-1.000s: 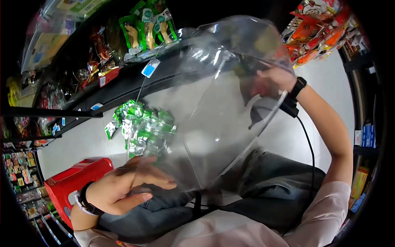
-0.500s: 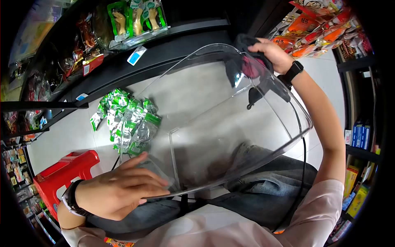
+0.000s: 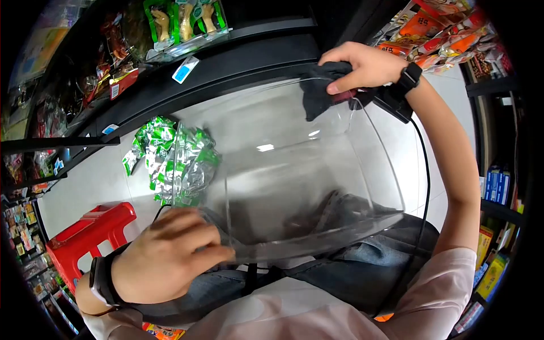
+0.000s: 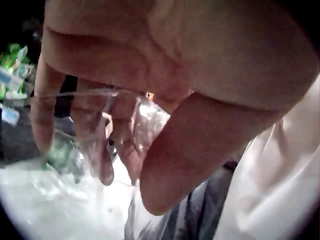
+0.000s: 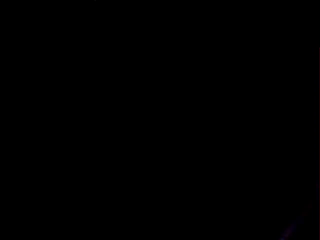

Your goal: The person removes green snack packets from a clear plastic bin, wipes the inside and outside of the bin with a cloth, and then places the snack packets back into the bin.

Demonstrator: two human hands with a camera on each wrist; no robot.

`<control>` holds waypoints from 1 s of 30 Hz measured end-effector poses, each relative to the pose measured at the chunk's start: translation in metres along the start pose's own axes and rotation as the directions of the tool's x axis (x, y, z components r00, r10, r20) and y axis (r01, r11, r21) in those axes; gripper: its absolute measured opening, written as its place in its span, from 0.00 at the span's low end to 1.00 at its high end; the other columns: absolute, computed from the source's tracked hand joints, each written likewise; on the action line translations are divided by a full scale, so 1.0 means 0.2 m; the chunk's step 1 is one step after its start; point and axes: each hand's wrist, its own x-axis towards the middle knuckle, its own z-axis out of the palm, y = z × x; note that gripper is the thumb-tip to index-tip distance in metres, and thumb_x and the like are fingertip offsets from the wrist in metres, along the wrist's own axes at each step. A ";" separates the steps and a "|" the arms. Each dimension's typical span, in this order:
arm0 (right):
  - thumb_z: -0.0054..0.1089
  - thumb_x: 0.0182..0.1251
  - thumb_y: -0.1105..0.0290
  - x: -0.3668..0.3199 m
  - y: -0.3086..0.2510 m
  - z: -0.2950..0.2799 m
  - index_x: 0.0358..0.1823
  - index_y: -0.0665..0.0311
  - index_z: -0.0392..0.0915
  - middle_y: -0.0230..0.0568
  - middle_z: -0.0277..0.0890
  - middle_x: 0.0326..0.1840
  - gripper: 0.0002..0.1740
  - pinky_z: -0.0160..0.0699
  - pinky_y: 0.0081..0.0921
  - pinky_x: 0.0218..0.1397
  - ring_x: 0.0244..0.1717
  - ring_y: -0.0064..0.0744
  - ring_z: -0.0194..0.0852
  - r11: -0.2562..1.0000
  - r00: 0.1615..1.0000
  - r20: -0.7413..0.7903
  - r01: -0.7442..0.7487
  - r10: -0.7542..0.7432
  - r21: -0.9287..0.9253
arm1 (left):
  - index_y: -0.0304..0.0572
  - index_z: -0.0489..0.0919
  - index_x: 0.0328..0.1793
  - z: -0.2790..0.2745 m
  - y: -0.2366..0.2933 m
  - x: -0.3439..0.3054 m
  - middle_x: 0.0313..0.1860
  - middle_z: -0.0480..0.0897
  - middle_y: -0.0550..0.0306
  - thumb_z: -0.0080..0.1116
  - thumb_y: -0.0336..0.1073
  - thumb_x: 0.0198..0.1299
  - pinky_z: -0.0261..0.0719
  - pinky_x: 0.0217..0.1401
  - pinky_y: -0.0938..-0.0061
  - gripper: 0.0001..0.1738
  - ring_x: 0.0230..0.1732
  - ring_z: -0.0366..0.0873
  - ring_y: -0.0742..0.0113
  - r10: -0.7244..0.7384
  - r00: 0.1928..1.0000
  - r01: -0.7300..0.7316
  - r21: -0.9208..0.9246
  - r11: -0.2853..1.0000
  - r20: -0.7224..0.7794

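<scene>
A clear plastic box [image 3: 317, 242] lies over the lap, tilted, with its hollow side facing up. My left hand [image 3: 161, 255] holds its near left edge; the left wrist view shows the thumb [image 4: 170, 165] on one side of the clear wall and the fingers on the other. At the far right corner of the box, my right hand [image 3: 371, 65] grips a dark cloth [image 3: 317, 99], which hangs over the rim. Darkness fills nearly all of the right wrist view.
Green and silver snack packets [image 3: 187, 161] are heaped on the pale floor to the left. A red plastic piece with cut-outs [image 3: 93, 232] stands nearer. Black shelving [image 3: 255, 54] with packaged food borders the far side; orange snack bags [image 3: 422, 28] hang at upper right.
The box has turned and tipped in the hands. My right hand with the cloth has moved from inside the box's far right part up to its rim. The left hand stays at the left edge.
</scene>
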 end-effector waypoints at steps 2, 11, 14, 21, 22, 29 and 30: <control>0.62 0.55 0.67 -0.06 0.12 0.03 0.36 0.66 0.74 0.26 0.70 0.20 0.11 0.64 0.14 0.20 0.18 0.13 0.64 0.998 0.999 -0.051 0.000 0.004 0.070 | 0.45 0.81 0.39 0.00 0.00 0.03 0.31 0.74 0.58 0.55 0.24 0.33 0.67 0.57 0.59 0.21 0.39 0.73 0.60 -0.029 0.995 0.038 0.096 0.995 -0.097; 0.61 0.39 0.71 -0.24 0.10 0.30 0.32 0.68 0.74 0.43 0.75 0.22 0.15 0.73 0.26 0.31 0.23 0.33 0.74 0.981 0.976 -0.133 -0.183 0.172 -0.069 | 0.40 0.77 0.22 -0.11 -0.45 0.23 0.21 0.70 0.58 0.54 0.31 0.34 0.69 0.51 0.63 0.06 0.31 0.72 0.62 0.280 0.897 0.022 0.669 0.743 -0.341; 0.60 0.40 0.68 -0.26 0.04 0.43 0.30 0.68 0.73 0.50 0.73 0.20 0.15 0.73 0.30 0.30 0.23 0.44 0.75 0.966 0.954 -0.189 -0.249 0.233 -0.068 | 0.38 0.76 0.22 -0.10 -0.62 0.24 0.22 0.69 0.56 0.55 0.31 0.34 0.70 0.49 0.63 0.06 0.32 0.72 0.59 0.349 0.861 -0.014 0.671 0.742 -0.369; 0.61 0.40 0.67 -0.23 -0.02 0.74 0.34 0.71 0.72 0.52 0.75 0.24 0.19 0.74 0.31 0.35 0.26 0.46 0.75 0.912 0.901 -0.143 -0.405 0.410 0.062 | 0.42 0.74 0.20 -0.02 -0.91 0.27 0.24 0.69 0.60 0.52 0.33 0.38 0.66 0.41 0.71 0.04 0.33 0.71 0.65 0.330 0.887 -0.010 0.700 0.714 -0.324; 0.61 0.40 0.67 -0.23 -0.01 0.78 0.35 0.72 0.72 0.53 0.75 0.25 0.20 0.74 0.32 0.35 0.28 0.46 0.75 0.913 0.905 -0.131 -0.393 0.405 0.111 | 0.42 0.74 0.20 0.00 -0.93 0.28 0.25 0.69 0.60 0.52 0.33 0.38 0.66 0.41 0.72 0.04 0.33 0.71 0.65 0.352 0.876 -0.025 0.699 0.714 -0.329; 0.61 0.42 0.68 -0.21 0.09 0.92 0.37 0.74 0.71 0.55 0.75 0.27 0.21 0.74 0.30 0.37 0.30 0.46 0.77 0.867 0.855 -0.149 -0.479 0.496 0.135 | 0.42 0.71 0.18 0.04 -1.03 0.40 0.25 0.69 0.61 0.51 0.34 0.38 0.67 0.42 0.73 0.05 0.34 0.70 0.66 0.405 0.869 -0.033 0.783 0.621 -0.285; 0.62 0.42 0.69 -0.21 0.09 0.94 0.38 0.73 0.71 0.54 0.76 0.28 0.20 0.74 0.30 0.38 0.31 0.45 0.77 0.863 0.849 -0.169 -0.478 0.502 0.161 | 0.42 0.71 0.18 0.04 -1.04 0.41 0.25 0.69 0.61 0.51 0.34 0.38 0.67 0.42 0.73 0.05 0.34 0.70 0.66 0.403 0.870 -0.035 0.782 0.623 -0.282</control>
